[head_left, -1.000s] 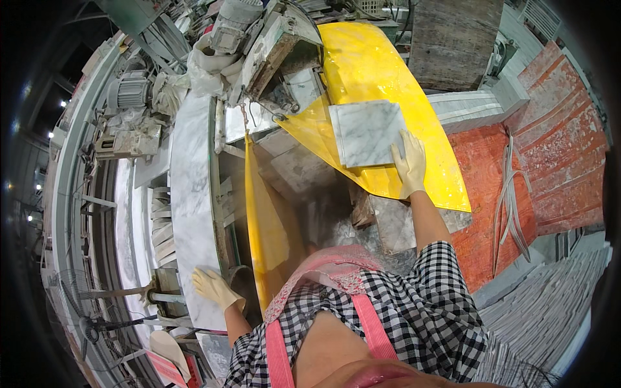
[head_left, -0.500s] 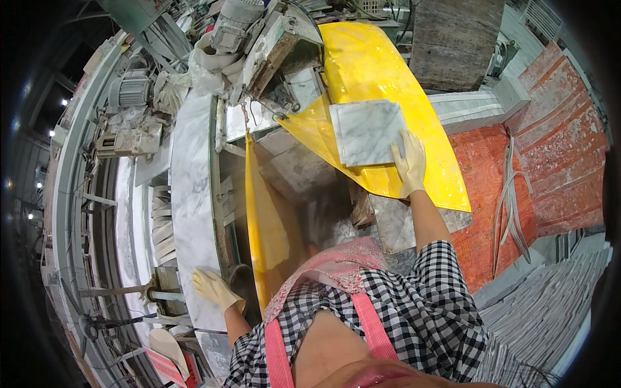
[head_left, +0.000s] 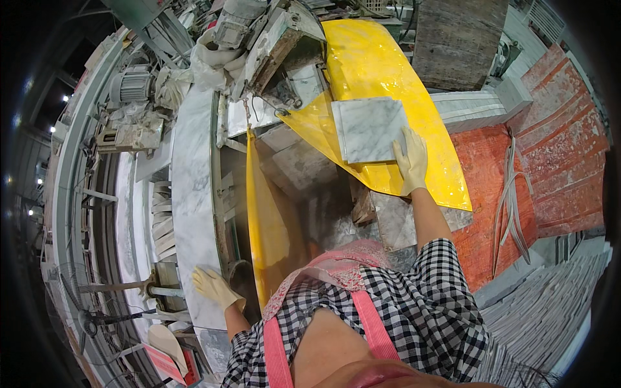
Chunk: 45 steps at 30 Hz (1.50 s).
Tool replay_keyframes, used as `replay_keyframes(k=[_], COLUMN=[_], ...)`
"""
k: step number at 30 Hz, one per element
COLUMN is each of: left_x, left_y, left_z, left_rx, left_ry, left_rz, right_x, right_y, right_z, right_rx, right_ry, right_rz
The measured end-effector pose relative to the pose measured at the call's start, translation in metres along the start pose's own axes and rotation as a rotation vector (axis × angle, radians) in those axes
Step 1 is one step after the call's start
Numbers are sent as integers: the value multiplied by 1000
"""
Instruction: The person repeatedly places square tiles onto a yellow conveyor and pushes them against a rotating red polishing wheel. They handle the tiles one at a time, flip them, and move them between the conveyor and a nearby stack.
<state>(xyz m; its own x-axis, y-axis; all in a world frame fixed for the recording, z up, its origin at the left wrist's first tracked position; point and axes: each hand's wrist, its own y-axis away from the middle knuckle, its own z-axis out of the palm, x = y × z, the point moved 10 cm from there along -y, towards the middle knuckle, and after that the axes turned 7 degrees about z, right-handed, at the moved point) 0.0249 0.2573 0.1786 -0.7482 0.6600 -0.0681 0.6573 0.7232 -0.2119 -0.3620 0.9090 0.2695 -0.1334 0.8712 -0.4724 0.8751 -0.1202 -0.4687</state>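
Square grey-veined marble tiles (head_left: 367,132), at least two in a stack, lie on a bright yellow plastic sheet (head_left: 369,58). At the stack's right edge rests my right hand (head_left: 413,160) in a cream glove, its fingers stretched over the rim of the top tile. The thumb side reaches onto the tile's face; the palm lies against the edge and sheet. On the left, my gloved left hand (head_left: 216,287) lies flat with fingers spread on a long white marble slab (head_left: 194,194). It holds nothing.
Between my arms hangs a yellow flap (head_left: 266,220) beside a dark, wet recess. A dusty metal machine housing (head_left: 284,45) stands ahead, a motor (head_left: 131,86) at far left. To the right are an orange sheet (head_left: 485,174), loose straps (head_left: 511,213) and stacked thin slabs (head_left: 550,310).
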Motion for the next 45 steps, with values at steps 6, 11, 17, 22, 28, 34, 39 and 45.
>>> replay_keyframes(k=[6, 11, 17, 22, 28, 34, 39, 45], left_x=[0, -5, -7, -7, -13, -19, -77, -177], left_y=[3, 4, 9, 12, 12, 17, 26, 88], left_z=[-3, 0, -1, -2, -1, 2, -23, 3], left_rx=[-23, -19, -22, -31, -42, 14, 133, -215], left_ry=[45, -25, 32, 59, 49, 54, 604, 766], left_rz=[6, -7, -13, -20, -18, 21, 70, -578], right_x=[0, -2, -1, -1, -6, -5, -1, -5], right_y=[0, 0, 0, -1, -1, -2, -2, -2], right_z=[1, -2, 0, 1, -3, -1, 2, 0], right_rx=[-10, 7, 10, 9, 12, 7, 7, 14], right_ry=[12, 26, 42, 30, 19, 8, 42, 39], right_rz=[0, 0, -6, -13, -21, -18, -7, -30])
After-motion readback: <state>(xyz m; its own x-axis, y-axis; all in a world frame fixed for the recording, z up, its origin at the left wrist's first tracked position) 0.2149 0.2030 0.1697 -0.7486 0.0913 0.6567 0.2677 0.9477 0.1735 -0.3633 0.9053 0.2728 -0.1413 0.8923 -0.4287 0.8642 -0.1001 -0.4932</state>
